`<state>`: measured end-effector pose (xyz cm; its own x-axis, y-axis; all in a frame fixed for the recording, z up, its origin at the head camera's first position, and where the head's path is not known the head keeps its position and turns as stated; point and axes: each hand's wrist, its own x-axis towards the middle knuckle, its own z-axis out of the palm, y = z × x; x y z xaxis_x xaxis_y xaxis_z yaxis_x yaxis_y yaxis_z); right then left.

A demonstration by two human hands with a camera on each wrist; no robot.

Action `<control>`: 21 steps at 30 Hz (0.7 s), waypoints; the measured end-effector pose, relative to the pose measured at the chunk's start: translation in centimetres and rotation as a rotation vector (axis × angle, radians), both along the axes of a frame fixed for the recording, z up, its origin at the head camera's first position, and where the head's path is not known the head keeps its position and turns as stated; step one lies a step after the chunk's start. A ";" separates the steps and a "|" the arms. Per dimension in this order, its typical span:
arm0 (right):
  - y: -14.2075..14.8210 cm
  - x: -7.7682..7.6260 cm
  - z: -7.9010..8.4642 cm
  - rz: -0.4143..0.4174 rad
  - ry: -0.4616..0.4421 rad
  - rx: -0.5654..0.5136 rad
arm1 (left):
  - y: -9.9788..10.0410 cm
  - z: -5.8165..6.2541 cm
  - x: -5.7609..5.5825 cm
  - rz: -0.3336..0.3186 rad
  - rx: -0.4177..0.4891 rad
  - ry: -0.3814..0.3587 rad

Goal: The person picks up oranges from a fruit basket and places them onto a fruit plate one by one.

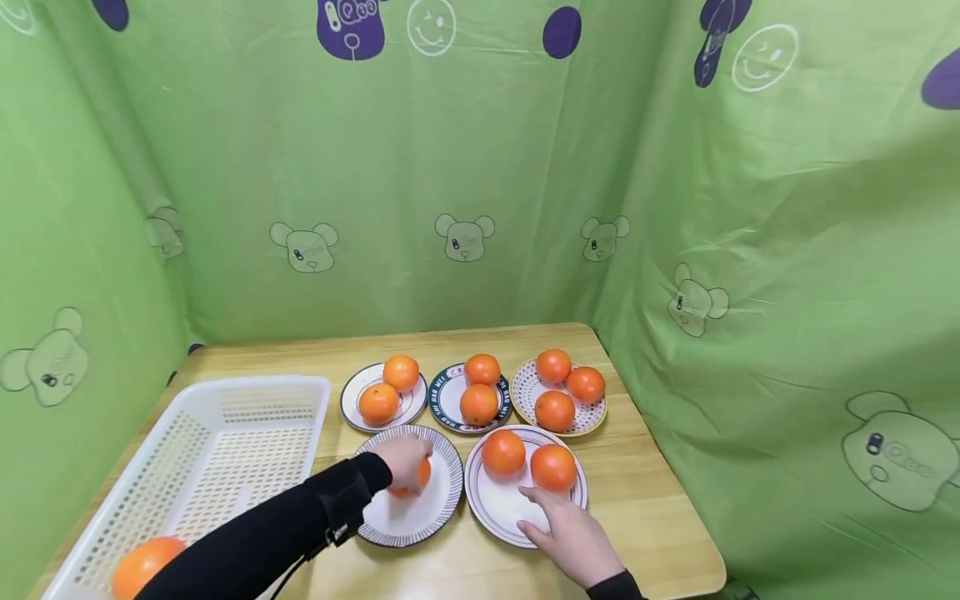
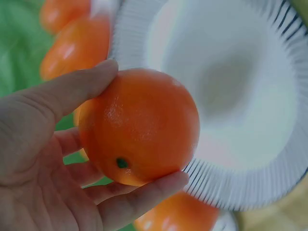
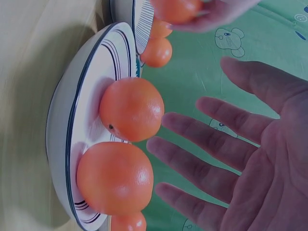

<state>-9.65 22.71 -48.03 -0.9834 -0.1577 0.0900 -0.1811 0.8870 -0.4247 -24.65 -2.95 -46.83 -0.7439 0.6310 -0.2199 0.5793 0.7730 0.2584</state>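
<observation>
My left hand (image 1: 403,460) grips an orange (image 2: 139,127) between thumb and fingers, over a white plate with a striped rim (image 1: 420,521). In the left wrist view the fruit overlaps the plate's edge, and a small green stem spot shows on it. To the right, my right hand (image 1: 573,537) reaches over the front of a ringed white plate (image 1: 495,504). Its fingers (image 3: 207,168) are spread and hold nothing. Two oranges lie on that plate, one at the left (image 1: 503,454) and one at the right (image 1: 553,468), the latter just beyond the right fingertips.
Along the back stand a plate (image 1: 352,400) with two oranges, a dark-rimmed plate (image 1: 442,398) with two, and a dotted plate (image 1: 525,385) with three. A white plastic basket (image 1: 321,408) at left holds an orange (image 1: 146,565), partly behind the left sleeve. Green curtains (image 1: 405,283) surround the table.
</observation>
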 end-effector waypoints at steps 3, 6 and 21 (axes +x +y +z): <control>-0.1 -0.1 -0.1 0.001 -0.009 -0.001 | 0.0 -1.0 0.8 0.016 -0.046 -0.027; -0.1 -0.2 -0.2 -0.002 -0.007 -0.003 | -0.1 -1.6 0.6 0.023 -0.048 -0.038; -0.7 -0.5 0.1 0.008 -0.019 -0.013 | -10.3 7.2 -3.6 0.131 0.127 0.034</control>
<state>-10.10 22.06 -47.92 -0.9837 -0.1643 0.0734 -0.1798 0.8800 -0.4396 -28.23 -13.24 -39.67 -0.8274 0.5491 -0.1175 0.4857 0.8048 0.3410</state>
